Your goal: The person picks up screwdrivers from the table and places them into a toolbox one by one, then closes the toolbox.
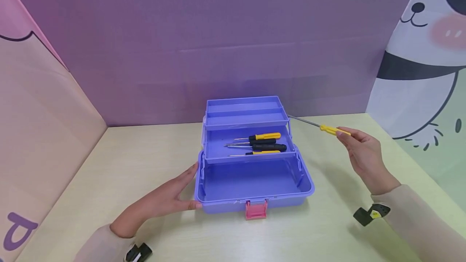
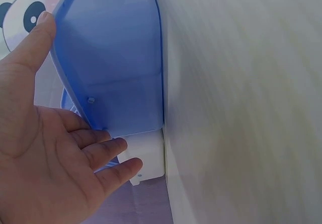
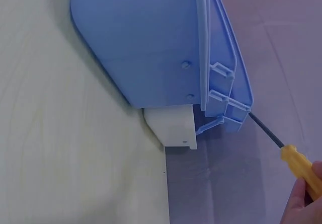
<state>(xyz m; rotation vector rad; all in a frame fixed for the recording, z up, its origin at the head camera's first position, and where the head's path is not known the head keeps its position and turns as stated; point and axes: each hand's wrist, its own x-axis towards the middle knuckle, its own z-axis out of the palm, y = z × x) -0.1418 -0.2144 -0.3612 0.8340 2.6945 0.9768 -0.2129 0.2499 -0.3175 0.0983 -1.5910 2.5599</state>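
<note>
A purple-blue toolbox [image 1: 225, 206] stands unfolded on the table, with a pink latch [image 1: 256, 210] at its front. Several small screwdrivers with yellow or black handles, among them a black-handled one [image 1: 271, 147], lie in its middle tray [image 1: 214, 148]. The upper tray [image 1: 244, 106] and the deep bottom compartment show bare floors. My left hand [image 1: 160, 201] rests against the box's left side, its thumb by the front corner and its fingers extended. In my right hand [image 1: 367, 157] I pinch a long screwdriver [image 3: 298, 166] by its yellow handle. Its shaft points left, with its tip near the upper tray's right edge.
A pale wooden table [image 1: 145, 148] carries the box. Behind it rises a purple backdrop [image 1: 233, 43], with printed panels on both sides, a panda [image 1: 418, 60] on the right one. A white lid part [image 3: 168, 126] shows behind the box body in both wrist views.
</note>
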